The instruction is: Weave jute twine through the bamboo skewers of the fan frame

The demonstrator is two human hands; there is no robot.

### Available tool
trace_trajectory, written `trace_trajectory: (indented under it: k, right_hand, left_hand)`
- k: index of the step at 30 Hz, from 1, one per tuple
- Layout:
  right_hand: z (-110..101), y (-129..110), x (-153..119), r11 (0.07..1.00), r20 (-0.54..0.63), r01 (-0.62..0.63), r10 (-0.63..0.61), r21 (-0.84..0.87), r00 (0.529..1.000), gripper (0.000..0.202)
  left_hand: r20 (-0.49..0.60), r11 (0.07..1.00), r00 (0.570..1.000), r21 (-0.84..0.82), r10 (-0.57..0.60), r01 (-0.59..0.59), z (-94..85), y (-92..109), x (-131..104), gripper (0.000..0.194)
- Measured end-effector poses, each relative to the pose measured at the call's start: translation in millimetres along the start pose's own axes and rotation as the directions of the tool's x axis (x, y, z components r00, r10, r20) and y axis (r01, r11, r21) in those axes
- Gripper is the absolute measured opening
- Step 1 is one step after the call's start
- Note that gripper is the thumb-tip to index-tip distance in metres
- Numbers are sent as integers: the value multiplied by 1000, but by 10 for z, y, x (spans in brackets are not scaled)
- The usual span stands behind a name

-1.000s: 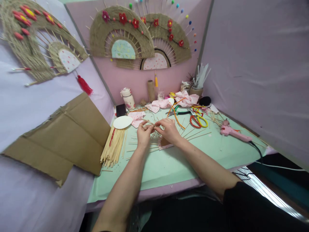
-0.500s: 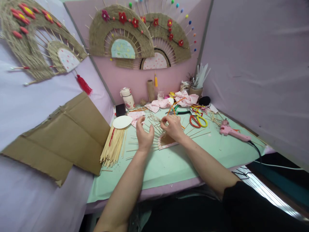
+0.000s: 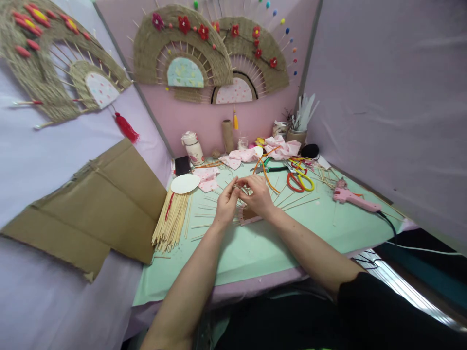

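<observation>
Both hands meet above a half-round brown cardboard piece (image 3: 249, 214) with a pink edge, from which thin sticks (image 3: 299, 200) fan out over the green table. My left hand (image 3: 226, 204) is closed, its thumb and fingertips pinched together beside the other hand's fingers. My right hand (image 3: 258, 195) is closed too, fingers curled round a bunch of thin twine that mostly hides behind them. The hands cover the upper part of the cardboard piece and some of the sticks.
Left of the hands lie a bundle of sticks (image 3: 171, 218) and a white oval disc (image 3: 185, 184). Scissors (image 3: 301, 181), green-handled pliers (image 3: 275, 169) and a pink glue gun (image 3: 352, 198) lie to the right. Behind stand a bottle (image 3: 192, 148) and a cardboard tube (image 3: 227, 136).
My left hand, open before, has moved right and closed its fingertips beside my right hand. The right hand has stayed nearly in place, with the twine now mostly hidden.
</observation>
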State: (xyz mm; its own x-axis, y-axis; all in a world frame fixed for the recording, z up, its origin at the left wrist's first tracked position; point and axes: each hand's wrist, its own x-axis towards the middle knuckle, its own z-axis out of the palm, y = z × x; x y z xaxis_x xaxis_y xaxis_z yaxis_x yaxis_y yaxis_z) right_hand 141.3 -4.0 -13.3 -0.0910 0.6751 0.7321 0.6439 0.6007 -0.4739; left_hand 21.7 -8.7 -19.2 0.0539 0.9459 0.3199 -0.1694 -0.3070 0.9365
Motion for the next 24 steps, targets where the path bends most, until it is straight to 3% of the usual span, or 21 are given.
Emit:
trace_trajectory:
  k: [4,8,17,24]
  right_hand:
    - [20,-4,-14,1000,-32,-21,21,17,999,12]
    - [60,2,-28,1000,-32,-14,15,26,999,11]
    - [25,53,-19,995,102,62,-70,83,992,32]
    - [-61,240,79,964,-77,-106,128,244,989,26]
  left_hand:
    - [49,978,994,-180,-101,108,20,-17,10,47]
    - [55,955,986,-246,-160,169,12,-60,28,45]
    - [-133,999,991,37,-14,19,-134,-81,137,37]
    - [-44,999,999,26,-25,26,-168,-5,132,41]
